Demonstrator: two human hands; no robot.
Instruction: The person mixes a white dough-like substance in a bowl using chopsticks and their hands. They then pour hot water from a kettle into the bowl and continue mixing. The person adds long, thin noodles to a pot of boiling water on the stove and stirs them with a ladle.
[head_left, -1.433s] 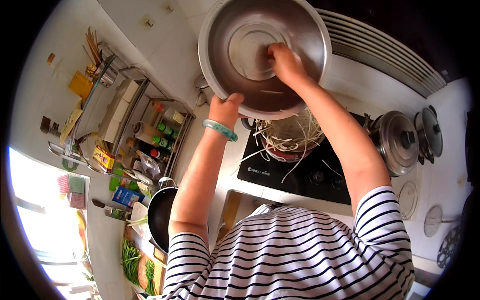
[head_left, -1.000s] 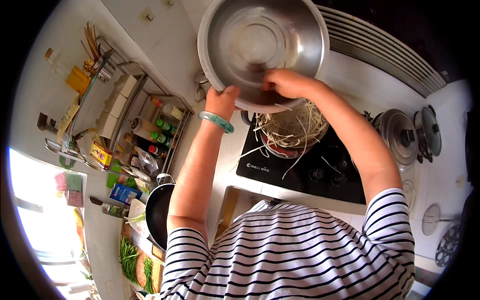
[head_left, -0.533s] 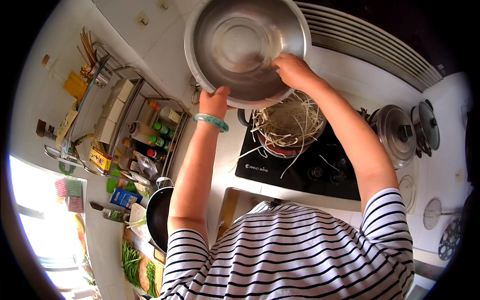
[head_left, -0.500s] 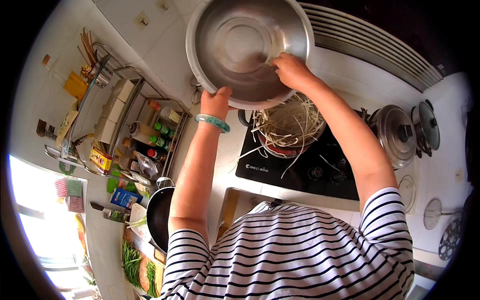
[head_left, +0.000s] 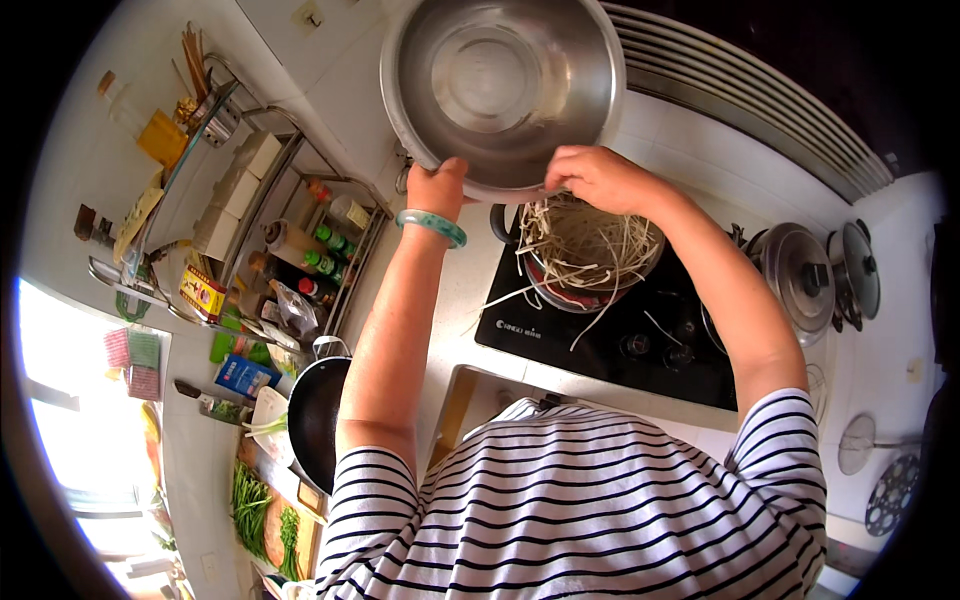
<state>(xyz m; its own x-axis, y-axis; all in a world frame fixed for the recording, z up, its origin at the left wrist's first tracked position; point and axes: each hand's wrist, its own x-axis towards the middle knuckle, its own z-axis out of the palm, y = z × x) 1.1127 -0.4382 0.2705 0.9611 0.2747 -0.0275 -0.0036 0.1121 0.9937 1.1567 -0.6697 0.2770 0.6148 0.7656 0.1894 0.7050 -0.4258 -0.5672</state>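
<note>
A large steel basin (head_left: 500,150) is tilted above the stove, its hollow toward me. My left hand (head_left: 436,190), with a green bangle at the wrist, grips its near left rim. At the near right rim, my right hand (head_left: 597,180) has its fingers bent and drawn together. Whatever they pinch is too small to make out. Just below this hand, a heap of pale, dry-looking strips like noodles (head_left: 580,240) fills a pot (head_left: 568,298) on the black cooktop (head_left: 505,335). Several strips hang over the pot's front edge, and one lies loose on the cooktop. Inside the basin I see no strips.
Lidded pots (head_left: 795,278) stand to the right of the cooktop. On the left, a metal rack (head_left: 375,222) holds bottles and boxes. Nearer me are a dark frying pan (head_left: 318,425) and a board with green vegetables (head_left: 252,510).
My right hand has come out of the basin's hollow, down to its near rim above the pot. The basin and left hand stay nearly in place; the view has shifted a little.
</note>
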